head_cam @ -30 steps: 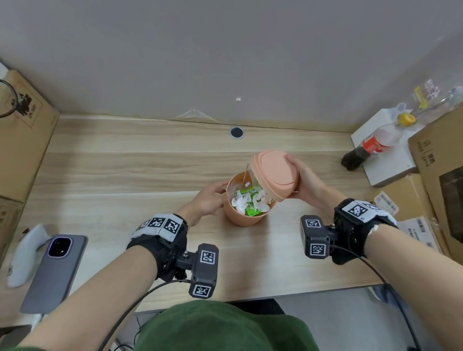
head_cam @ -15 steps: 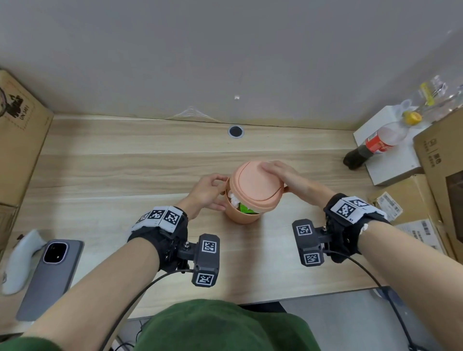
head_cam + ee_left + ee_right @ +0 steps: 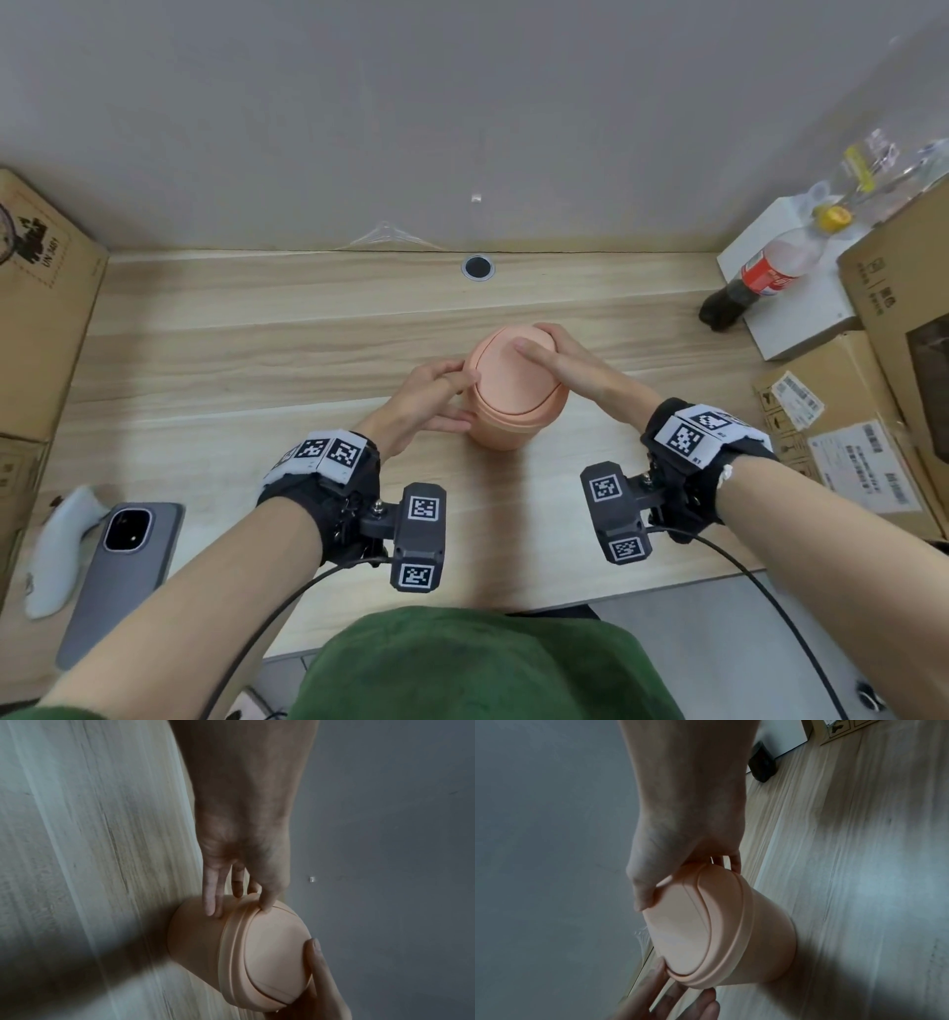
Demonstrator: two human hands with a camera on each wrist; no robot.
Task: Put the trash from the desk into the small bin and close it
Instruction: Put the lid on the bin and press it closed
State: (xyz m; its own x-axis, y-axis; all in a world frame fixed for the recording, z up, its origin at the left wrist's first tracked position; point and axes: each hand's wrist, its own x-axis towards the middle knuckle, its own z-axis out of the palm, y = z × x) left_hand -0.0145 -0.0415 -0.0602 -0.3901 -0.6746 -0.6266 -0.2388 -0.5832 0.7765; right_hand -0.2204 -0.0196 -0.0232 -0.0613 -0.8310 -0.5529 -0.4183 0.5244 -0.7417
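Observation:
The small peach bin [image 3: 506, 426] stands mid-desk with its lid [image 3: 508, 377] down flat on it, so the trash inside is hidden. My right hand [image 3: 562, 365] grips the lid: the thumb lies across the top and the fingers curl over the far rim, as the right wrist view shows on the lid [image 3: 680, 923]. My left hand [image 3: 436, 398] rests nearly straight fingers on the bin's left wall [image 3: 197, 939] and one fingertip on the lid rim. Its fingers [image 3: 680, 1004] also show at the bottom of the right wrist view.
A grey phone [image 3: 118, 570] and a white controller [image 3: 56, 550] lie at the near left. A cola bottle [image 3: 760, 277] lies on a white box [image 3: 801, 318] at the far right. Cardboard boxes [image 3: 847, 426] flank the desk on the right and another box [image 3: 41, 308] on the left.
My right hand swung the lid down from its raised tilt onto the bin, covering the white and green trash. My left hand stayed at the bin's left side.

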